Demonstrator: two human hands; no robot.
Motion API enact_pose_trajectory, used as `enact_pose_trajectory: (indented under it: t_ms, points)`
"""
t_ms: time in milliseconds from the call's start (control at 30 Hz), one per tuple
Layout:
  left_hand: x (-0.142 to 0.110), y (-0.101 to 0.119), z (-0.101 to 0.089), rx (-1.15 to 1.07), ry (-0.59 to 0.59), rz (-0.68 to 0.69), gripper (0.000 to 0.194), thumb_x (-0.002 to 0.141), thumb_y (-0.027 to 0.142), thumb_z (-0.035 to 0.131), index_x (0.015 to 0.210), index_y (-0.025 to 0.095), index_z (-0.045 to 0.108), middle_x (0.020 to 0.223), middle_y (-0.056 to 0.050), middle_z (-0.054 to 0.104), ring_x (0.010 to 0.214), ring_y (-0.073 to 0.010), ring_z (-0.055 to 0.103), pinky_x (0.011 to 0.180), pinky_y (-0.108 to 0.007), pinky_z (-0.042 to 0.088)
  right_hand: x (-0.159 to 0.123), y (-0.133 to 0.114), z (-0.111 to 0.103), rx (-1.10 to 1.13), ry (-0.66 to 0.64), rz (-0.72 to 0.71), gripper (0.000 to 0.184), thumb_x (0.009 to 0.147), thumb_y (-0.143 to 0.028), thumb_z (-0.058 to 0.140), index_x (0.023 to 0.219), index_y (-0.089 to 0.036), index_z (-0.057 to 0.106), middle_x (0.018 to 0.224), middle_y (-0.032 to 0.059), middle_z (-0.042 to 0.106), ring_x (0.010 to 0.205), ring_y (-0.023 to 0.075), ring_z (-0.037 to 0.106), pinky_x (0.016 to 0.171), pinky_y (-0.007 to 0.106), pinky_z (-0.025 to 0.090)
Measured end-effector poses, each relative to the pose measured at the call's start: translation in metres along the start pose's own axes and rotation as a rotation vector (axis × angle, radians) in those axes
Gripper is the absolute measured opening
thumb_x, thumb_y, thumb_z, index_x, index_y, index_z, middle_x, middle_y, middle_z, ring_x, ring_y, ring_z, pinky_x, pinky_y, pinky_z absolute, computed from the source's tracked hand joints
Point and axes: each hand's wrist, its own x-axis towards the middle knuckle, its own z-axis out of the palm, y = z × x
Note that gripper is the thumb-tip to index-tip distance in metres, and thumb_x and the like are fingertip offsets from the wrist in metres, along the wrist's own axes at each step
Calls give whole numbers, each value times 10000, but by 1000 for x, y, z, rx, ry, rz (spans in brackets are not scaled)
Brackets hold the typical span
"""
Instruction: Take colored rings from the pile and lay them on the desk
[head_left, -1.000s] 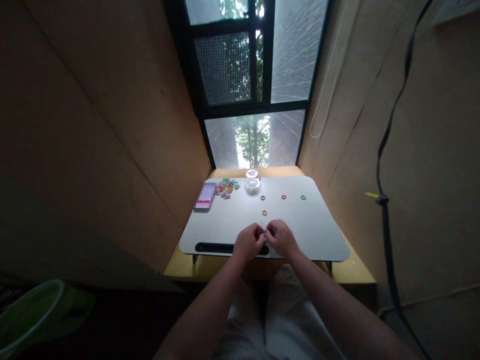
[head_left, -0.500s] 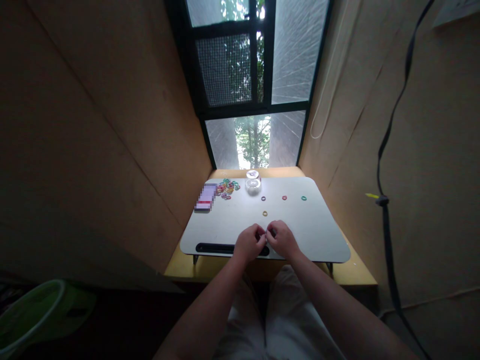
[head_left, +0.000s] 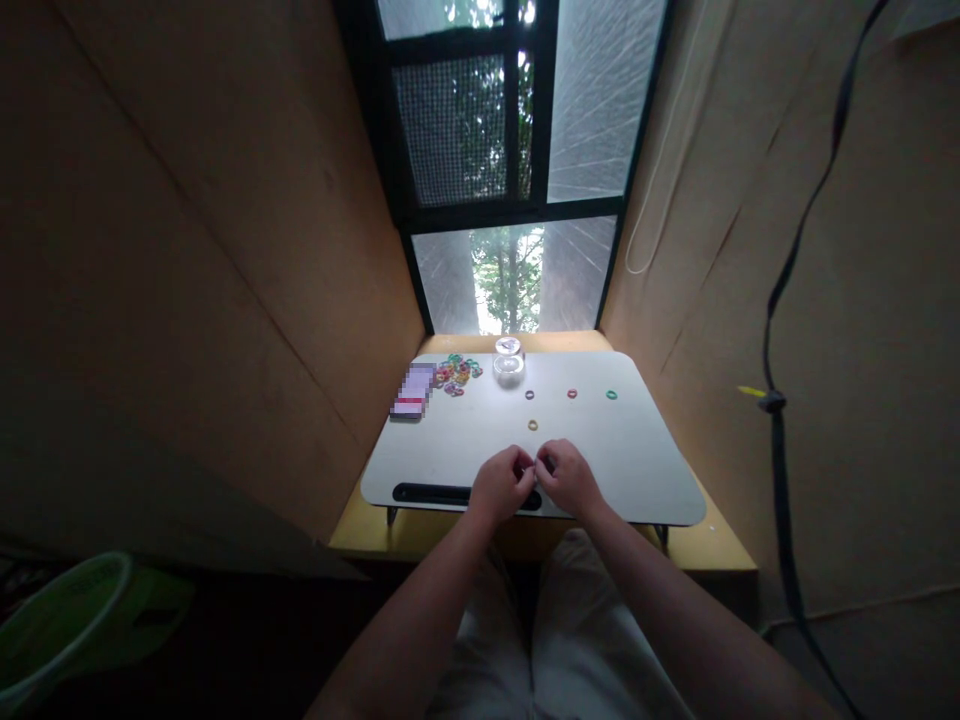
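Observation:
My left hand (head_left: 504, 482) and my right hand (head_left: 568, 478) meet above the front of a white lap table (head_left: 435, 450). Both are closed in a pinch, fingertips nearly together. Whatever they hold is too small to make out. Just beyond them lies a yellow ring (head_left: 532, 425). Farther back, a dark purple ring (head_left: 529, 394), a red ring (head_left: 572, 393) and a green ring (head_left: 611, 395) lie spaced in a row. A pile of coloured rings (head_left: 457, 374) sits at the back left, and a clear round container (head_left: 508, 370) stands near the back edge.
A phone-like flat object (head_left: 412, 391), its face pixelated, lies at the table's left edge. A black slot (head_left: 431, 494) runs along the front, partly under my left hand. Behind stands a window (head_left: 510, 275). A green basket (head_left: 90, 620) is at lower left; a dark strap (head_left: 780, 480) hangs at right.
The camera view has shifted slightly. My hands stay pinched together in the same place, and the rings on the table have not moved.

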Motion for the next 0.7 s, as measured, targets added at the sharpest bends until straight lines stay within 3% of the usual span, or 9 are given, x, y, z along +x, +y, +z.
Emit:
enact_pose_trajectory:
  t_ms: [700]
  points:
    - [-1, -2, 2, -18, 17, 20, 103, 784, 279, 540, 801, 187, 583, 690, 13, 596, 611, -103, 492, 596, -236, 354, -2, 2, 2, -12, 10, 1, 53, 734, -157, 530, 701, -197, 518, 698, 22, 529, 721, 172, 476, 682, 287, 378]
